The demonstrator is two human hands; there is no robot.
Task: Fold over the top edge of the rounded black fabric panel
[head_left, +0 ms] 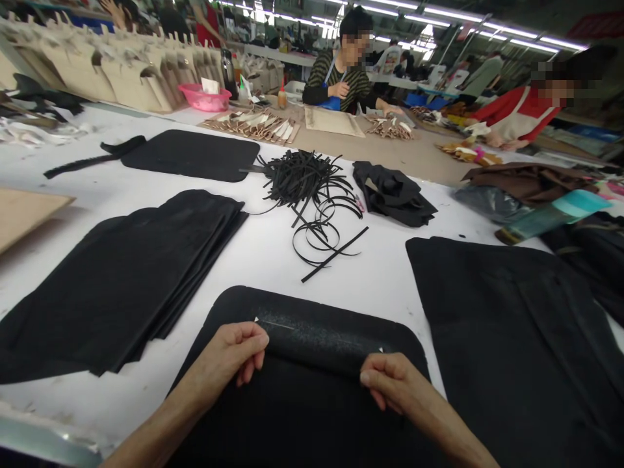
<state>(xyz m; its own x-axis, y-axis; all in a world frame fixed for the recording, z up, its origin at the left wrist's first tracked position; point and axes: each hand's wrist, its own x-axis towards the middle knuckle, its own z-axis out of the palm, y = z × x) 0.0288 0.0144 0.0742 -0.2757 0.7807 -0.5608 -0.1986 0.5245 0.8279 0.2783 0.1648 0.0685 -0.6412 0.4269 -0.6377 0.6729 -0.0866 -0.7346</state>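
In front of me on the white table lies a black panel [312, 309] with rounded corners. My left hand [241, 351] pinches the left end of a black sheet of material [312, 354] lying over this panel, thumb against fingers. At the sheet's right end, my right hand [390, 380] pinches it the same way. Between the hands runs a whitish, speckled band [312, 331] with a thin pale line. A small white mark shows near each hand. Where the sheet ends lower down is hard to make out, black on black.
Stacked black panels [121, 279] lie left, more black material [517, 325] right. Beyond are a heap of black strips [302, 179], a flat black panel [190, 154], crumpled black material [392, 192] and a bottle [550, 214]. Co-workers [341, 71] sit across the table.
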